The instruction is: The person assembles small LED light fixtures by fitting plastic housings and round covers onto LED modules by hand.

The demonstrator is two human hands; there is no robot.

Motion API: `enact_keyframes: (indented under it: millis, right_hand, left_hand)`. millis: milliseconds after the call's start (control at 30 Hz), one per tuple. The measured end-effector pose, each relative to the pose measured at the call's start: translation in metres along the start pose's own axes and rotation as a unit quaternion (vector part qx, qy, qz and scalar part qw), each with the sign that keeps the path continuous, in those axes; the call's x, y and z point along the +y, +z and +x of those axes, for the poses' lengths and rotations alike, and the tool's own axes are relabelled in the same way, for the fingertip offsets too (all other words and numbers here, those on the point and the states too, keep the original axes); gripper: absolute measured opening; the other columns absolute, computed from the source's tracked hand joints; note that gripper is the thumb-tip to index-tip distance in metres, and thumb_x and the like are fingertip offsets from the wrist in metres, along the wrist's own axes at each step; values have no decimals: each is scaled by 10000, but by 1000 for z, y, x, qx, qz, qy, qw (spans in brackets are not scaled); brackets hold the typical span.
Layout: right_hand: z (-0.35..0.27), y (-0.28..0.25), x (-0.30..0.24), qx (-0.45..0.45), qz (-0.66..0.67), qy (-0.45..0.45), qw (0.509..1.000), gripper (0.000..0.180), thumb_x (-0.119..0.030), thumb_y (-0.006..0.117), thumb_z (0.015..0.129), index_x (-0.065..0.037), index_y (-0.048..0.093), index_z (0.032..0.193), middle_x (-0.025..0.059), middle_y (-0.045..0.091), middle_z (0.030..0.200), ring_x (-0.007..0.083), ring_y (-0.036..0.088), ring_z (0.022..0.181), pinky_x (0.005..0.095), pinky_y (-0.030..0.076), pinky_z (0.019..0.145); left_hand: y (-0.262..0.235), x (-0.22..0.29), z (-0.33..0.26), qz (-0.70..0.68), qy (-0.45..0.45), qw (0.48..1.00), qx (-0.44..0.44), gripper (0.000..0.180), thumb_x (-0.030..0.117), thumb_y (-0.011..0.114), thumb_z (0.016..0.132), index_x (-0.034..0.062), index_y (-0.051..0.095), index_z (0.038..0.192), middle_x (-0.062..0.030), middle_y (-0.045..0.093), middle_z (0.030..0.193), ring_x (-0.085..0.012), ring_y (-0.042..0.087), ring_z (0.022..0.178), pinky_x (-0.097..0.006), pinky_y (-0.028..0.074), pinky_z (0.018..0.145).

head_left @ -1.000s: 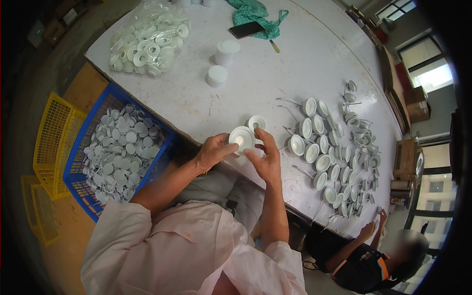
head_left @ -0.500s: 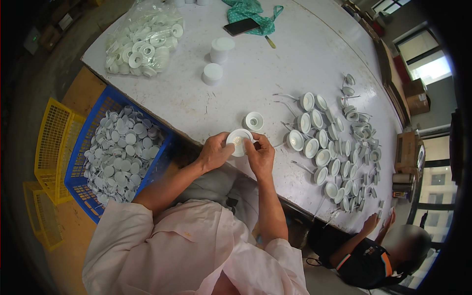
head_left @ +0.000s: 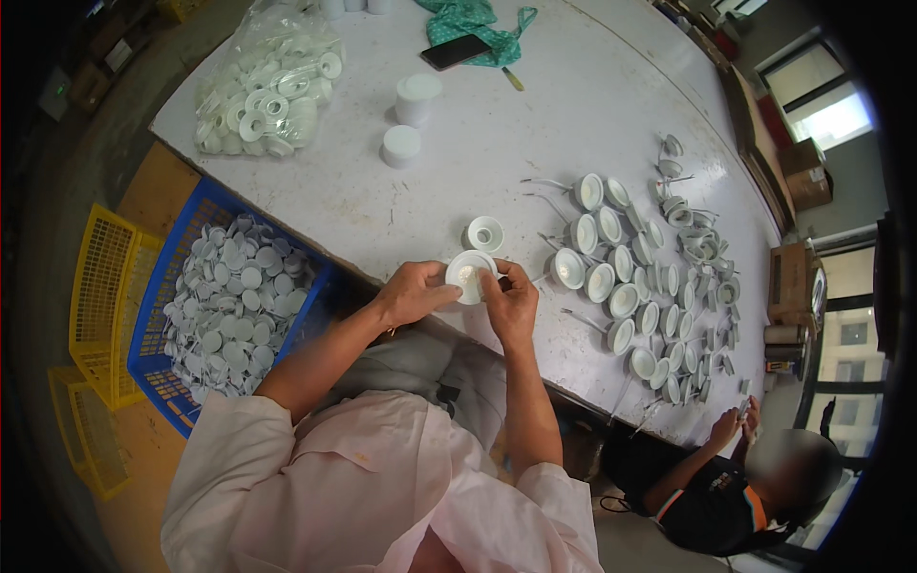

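Note:
Between my two hands is a white, bowl-shaped downlight housing point(head_left: 467, 268), its hollow side turned up above the near table edge. My left hand point(head_left: 411, 293) grips its left rim, with the thumb along the lower edge. On the right side my right hand point(head_left: 513, 303) pinches the rim, its thumb reaching into the bowl; whatever lies under that thumb is hidden. Just beyond, a white ring-shaped part point(head_left: 475, 232) with a central hole rests on the table. Several white downlights point(head_left: 600, 283) with trailing wires lie in rows to the right.
At left stands a blue basket point(head_left: 140, 329) of white discs point(head_left: 234, 306), beside yellow crates point(head_left: 91, 286). Farther back are a clear bag of white rings point(head_left: 253, 105), stacked white round pieces point(head_left: 418, 95), a phone point(head_left: 456, 53) and a green cloth point(head_left: 475, 24). A co-worker point(head_left: 712, 501) sits at lower right.
The housing stays in both hands, with slight shifts of the fingers. The whole view has moved a little. The co-worker's hands have come closer together.

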State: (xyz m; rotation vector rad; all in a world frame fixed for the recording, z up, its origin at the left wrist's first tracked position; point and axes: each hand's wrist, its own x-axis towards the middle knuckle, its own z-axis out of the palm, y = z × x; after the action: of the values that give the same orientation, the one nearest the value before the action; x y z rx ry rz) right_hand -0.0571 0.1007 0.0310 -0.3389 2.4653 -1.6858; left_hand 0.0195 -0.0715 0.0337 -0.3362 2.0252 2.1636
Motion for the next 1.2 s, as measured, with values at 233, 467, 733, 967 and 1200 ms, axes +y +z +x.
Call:
enact_keyframes:
  millis: [233,467,733,967,1200]
  right_hand:
    - [4,-24,-25,-64,-56,-100,991,578,-183,790,729,5,571,1230,150,603,1168,237,622,959,343,511,817]
    - [26,-41,-50,-134,-263,-311,903,788,-280,832,662,-18,486,1320,127,486,1312,320,479,1182,426,417,965]
    - [67,-61,-60,-90,-338,-321,880,782,-262,819,646,-7,494,1311,142,504,1290,318,515,1149,419,439,957]
    - [143,-91,-37,41,-211,-264,940,749,-242,813,646,-6,518,1293,213,566,1192,353,583,1075,384,499,893]
    - [250,-125,6,141,-292,-134,936,732,-408,742,703,-11,534,1281,238,577,1220,372,580,1099,425,480,927]
  left_hand:
    - [-2,4,9,-1,-1,1000,-7,303,191,662,846,-32,654,1052,-55,657,754,-82,550,583,-240,466,525]
    - [1,43,38,61,-17,997,-49,248,129,624,870,-51,638,1040,-77,672,789,-111,612,642,-240,468,507]
    - [8,78,82,89,-16,994,-65,227,110,616,895,-56,629,1048,-91,680,823,-152,688,729,-226,447,460]
    - [-23,63,104,-98,103,980,140,337,263,595,939,-48,611,1068,-112,660,997,-198,672,900,-270,514,665]
    - [-41,-30,85,247,250,891,287,222,131,606,903,-21,619,1064,-175,675,998,-254,678,888,-307,533,759]
